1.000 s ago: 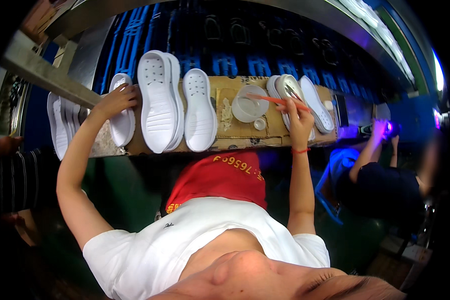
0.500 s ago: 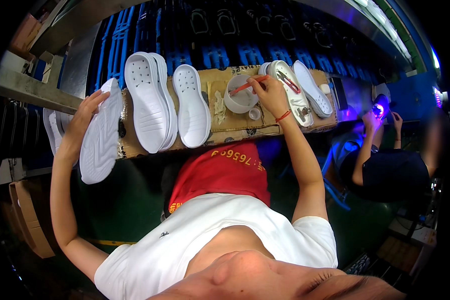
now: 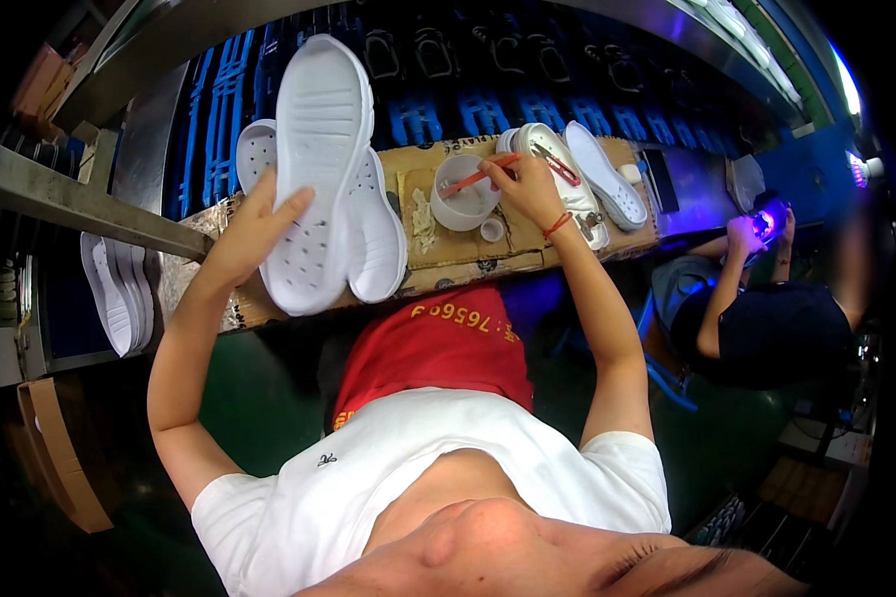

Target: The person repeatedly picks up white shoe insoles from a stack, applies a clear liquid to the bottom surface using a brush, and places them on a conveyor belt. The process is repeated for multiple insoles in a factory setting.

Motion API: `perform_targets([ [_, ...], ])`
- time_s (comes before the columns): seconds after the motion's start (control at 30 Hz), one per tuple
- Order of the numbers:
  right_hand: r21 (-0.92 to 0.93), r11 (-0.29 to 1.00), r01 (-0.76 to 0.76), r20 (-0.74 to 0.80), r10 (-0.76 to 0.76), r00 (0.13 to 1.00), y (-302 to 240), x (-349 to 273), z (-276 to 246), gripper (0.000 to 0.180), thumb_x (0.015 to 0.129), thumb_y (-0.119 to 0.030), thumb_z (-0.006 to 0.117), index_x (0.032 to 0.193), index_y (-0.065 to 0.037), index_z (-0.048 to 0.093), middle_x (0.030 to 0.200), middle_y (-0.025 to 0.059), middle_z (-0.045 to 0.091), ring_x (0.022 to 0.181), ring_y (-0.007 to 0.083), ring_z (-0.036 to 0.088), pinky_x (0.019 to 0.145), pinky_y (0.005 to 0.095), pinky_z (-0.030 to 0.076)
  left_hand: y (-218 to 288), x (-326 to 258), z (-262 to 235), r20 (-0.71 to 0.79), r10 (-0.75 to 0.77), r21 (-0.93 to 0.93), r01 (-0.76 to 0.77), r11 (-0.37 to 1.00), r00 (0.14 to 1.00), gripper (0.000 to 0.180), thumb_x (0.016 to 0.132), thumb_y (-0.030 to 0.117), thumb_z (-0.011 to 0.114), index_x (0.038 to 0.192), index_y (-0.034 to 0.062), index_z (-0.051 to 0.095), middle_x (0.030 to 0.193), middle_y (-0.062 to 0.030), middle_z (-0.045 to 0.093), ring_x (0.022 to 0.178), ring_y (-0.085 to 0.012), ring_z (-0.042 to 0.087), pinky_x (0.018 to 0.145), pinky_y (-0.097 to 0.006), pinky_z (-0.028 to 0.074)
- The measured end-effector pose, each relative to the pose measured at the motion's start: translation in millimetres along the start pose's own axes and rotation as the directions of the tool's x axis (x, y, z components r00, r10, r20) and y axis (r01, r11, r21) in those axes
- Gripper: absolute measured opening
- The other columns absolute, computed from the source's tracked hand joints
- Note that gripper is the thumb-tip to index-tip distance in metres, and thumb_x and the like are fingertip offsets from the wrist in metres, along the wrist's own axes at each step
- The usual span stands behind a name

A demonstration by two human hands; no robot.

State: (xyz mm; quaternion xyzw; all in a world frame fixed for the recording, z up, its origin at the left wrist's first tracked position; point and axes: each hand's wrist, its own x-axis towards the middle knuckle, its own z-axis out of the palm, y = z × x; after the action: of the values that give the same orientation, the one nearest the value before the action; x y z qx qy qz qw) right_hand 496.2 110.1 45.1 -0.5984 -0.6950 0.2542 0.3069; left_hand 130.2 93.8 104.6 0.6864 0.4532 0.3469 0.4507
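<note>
My left hand [image 3: 247, 237] grips a white shoe sole [image 3: 327, 124] by its side, thumb on the inner face. That sole stands tilted over the bench, its dotted inner face towards me. Behind it, partly hidden, are another white sole [image 3: 380, 254] and a sole end [image 3: 256, 151]. My right hand [image 3: 530, 191] is closed on a thin red-handled brush [image 3: 476, 178], whose tip is down in a white pot [image 3: 465, 217]. Beside the pot are a small white cup [image 3: 491, 231] and a crumpled pale scrap [image 3: 422, 221].
Cardboard [image 3: 503, 261] covers the bench. To the right lie a sole holding a red-handled tool [image 3: 558, 165] and another sole [image 3: 607, 179]. More soles [image 3: 114, 298] stand at far left, below a metal bar [image 3: 90, 204]. A co-worker [image 3: 777, 323] sits at right; blue racks [image 3: 478, 114] run behind.
My left hand has moved right, bringing a sole with its dotted inner face towards me; before, it held one showing its patterned underside. The brush has tipped deeper into the pot.
</note>
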Motion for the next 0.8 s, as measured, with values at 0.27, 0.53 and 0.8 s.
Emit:
perform_targets([
  [0.27,0.752,0.564,-0.341,0.188,0.313,0.931,43.3,-10.1,-37.0,0.023,0.093,-0.015,0.056,0.095,0.005,0.068,0.070,0.0013,0.062,0.060,0.0066,0.051,0.058,0.0181,0.039,-6.0,-48.7,47.5,0.404,-0.114,-0.841,0.418,0.344,0.908,0.063,0.087,0.023,0.046,0.142,-0.0065,0.034,0.130,-0.0253,0.053,0.109,-0.0329,0.062,0.096,-0.041,0.051],
  [0.53,0.827,0.541,-0.151,0.142,0.058,0.988,-26.8,5.7,-37.0,0.024,0.095,-0.015,0.055,0.099,0.004,0.068,0.075,0.0039,0.067,0.063,0.0083,0.055,0.059,0.0214,0.043,-33.4,-60.9,90.6,0.604,-0.231,-0.781,0.624,0.017,0.763,0.074,0.086,0.039,0.035,0.142,-0.0083,0.032,0.131,-0.0320,0.048,0.106,-0.0426,0.059,0.092,-0.050,0.051],
  [0.8,0.329,0.718,0.614,0.289,-0.695,0.658,-101.9,33.6,-44.0,0.017,0.090,-0.018,0.065,0.093,-0.004,0.074,0.086,0.0071,0.072,0.082,0.0176,0.065,0.074,0.0295,0.052,-43.4,-59.2,83.8,0.761,0.034,-0.644,0.761,-0.079,0.648,0.079,0.081,0.039,0.039,0.143,-0.0099,0.029,0.133,-0.0356,0.045,0.101,-0.0452,0.059,0.088,-0.050,0.051],
])
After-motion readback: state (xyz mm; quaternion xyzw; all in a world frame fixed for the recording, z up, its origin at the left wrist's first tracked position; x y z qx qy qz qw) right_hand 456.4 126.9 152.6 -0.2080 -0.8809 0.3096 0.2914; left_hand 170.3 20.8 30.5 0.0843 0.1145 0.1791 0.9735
